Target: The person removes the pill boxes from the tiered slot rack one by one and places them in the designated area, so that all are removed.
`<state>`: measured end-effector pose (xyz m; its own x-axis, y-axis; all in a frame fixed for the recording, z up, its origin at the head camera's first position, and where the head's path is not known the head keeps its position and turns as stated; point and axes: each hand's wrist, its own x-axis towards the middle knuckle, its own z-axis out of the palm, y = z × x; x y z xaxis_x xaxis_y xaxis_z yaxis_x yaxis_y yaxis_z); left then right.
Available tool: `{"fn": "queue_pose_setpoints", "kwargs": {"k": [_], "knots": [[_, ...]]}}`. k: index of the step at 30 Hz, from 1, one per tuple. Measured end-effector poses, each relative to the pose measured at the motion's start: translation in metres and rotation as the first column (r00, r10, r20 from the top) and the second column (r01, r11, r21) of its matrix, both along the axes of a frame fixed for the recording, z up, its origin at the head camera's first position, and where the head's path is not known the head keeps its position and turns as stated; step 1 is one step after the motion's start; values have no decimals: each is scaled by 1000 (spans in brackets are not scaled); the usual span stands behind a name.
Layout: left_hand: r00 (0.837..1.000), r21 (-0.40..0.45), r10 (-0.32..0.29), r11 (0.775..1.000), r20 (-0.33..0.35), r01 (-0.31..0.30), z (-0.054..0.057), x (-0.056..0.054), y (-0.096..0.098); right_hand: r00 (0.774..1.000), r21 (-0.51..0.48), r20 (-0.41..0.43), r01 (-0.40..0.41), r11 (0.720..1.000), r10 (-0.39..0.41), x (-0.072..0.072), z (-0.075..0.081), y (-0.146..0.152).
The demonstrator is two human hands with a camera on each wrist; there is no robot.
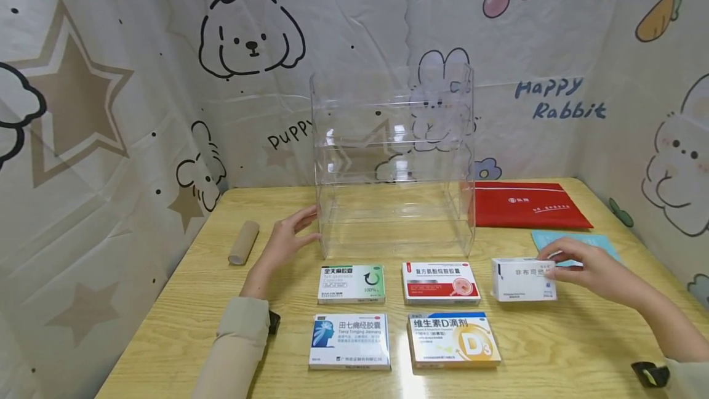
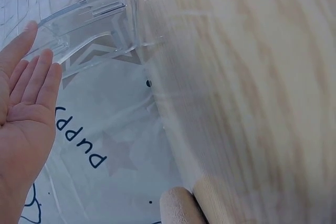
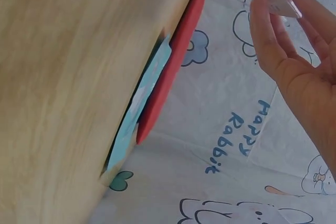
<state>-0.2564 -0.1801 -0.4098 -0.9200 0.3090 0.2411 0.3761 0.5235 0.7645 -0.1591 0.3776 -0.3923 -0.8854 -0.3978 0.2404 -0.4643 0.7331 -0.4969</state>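
Note:
A clear acrylic tiered rack point(image 1: 396, 236) stands at the back middle of the table. My left hand point(image 1: 288, 239) is at its left side, fingers straight and fingertips right at the side panel; in the left wrist view the palm of the left hand point(image 2: 31, 108) shows. With thumb and fingers my right hand point(image 1: 592, 270) pinches the right end of a white medicine box point(image 1: 520, 281), its printed front turned toward me. To its left lie a red-and-white capsule box point(image 1: 440, 282) and a green-and-white capsule box point(image 1: 351, 283). Nearer are a blue-and-white capsule box point(image 1: 350, 340) and an orange vitamin D box point(image 1: 454, 338).
A red pouch point(image 1: 526, 205) lies behind, right of the rack, with a light blue packet point(image 1: 576, 240) partly behind my right hand. A cardboard tube point(image 1: 244, 242) rests at the table's left side. Printed curtains point(image 1: 354, 29) hang around the wooden table point(image 1: 183, 325).

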Motion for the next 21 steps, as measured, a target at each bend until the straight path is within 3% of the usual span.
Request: {"fn": "queue_pose_setpoints", "kwargs": {"k": [5,9,21], "knots": [[1000,0,4,1000,5,-4,0,3,-1,995,28,96,-32,999,29,0,-7,5],[1000,0,3,1000,0,-3,1,4,-1,991,16,124,-52,999,50,0,-12,6],[1000,12,5,1000,7,-5,2,4,-1,966,80,260,-37,996,15,-4,-14,3]]}}
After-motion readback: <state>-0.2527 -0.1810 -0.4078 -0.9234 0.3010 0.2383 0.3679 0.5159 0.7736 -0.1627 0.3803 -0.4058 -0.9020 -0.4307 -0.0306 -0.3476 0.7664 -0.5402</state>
